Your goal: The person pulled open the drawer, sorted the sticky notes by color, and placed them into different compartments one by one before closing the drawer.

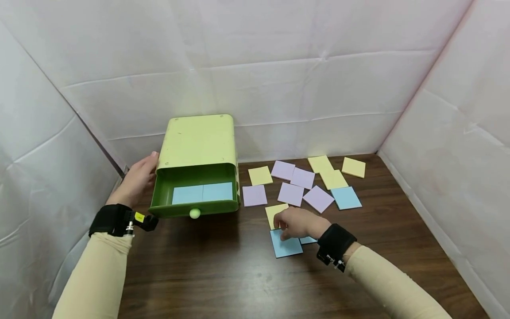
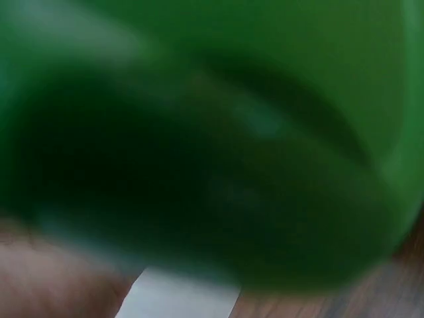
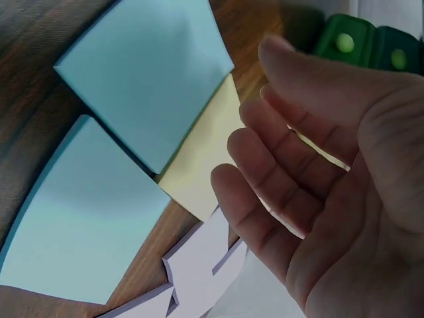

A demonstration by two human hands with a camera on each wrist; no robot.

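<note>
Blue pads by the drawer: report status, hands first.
Left hand resting on green drawer box, drawer open. Right hand open over blue pad, not gripping. Two blue pads already in drawer. Nothing blocking.

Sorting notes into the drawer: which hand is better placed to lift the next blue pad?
Right. The right hand hovers over the blue pad; the left hand rests against the green box.

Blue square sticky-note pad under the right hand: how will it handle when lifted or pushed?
The blue square sticky-note pad looks thin and flat, so probably light and somewhat bendy. Lying flush on the dark wooden table, it likely slides when pushed. The right hand may need an edge to lift it.
</note>
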